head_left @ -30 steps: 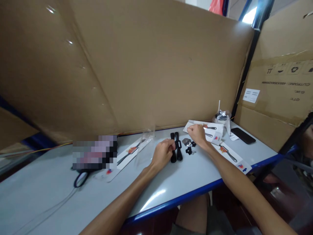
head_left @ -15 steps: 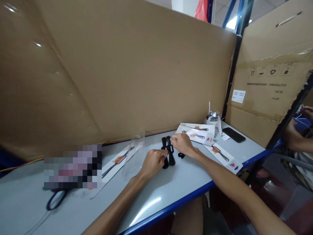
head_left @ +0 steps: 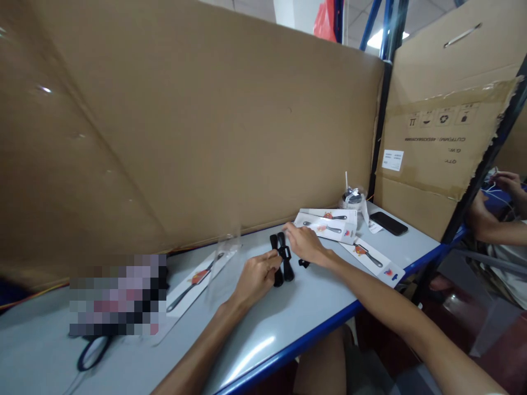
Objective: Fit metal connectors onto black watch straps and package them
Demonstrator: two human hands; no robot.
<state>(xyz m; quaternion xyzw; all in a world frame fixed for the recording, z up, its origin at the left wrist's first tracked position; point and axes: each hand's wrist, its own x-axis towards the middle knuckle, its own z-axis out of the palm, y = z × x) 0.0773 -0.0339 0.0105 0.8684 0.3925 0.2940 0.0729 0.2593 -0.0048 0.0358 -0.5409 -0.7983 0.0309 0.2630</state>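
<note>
Two long black pieces [head_left: 287,271] with wide rounded ends and a narrow middle lie side by side on the table. A small black frame-like part sits at the middle of the right one. My left hand [head_left: 257,274] is closed at their middle from the left, with finger and thumb on them; its exact grip is partly hidden. Just beyond their upper right end is my right hand [head_left: 305,243], its fingers bent together in a pinch. What it pinches, if anything, is too small to make out. A small black part [head_left: 303,263] lies under the right wrist.
A printed card with a grey-handled utensil [head_left: 193,285] and a clear plastic sleeve [head_left: 220,263] lie left. Boxed packages [head_left: 329,226], another card [head_left: 376,263], a wrapped cup [head_left: 353,197] and a phone [head_left: 388,223] are right. Cardboard [head_left: 226,120] walls the back. Another person's arm [head_left: 494,219] shows far right.
My right hand has drawn slightly up and away from the black pieces' far end, which now shows more. My left hand stays at their middle. The whole view has shifted a little.
</note>
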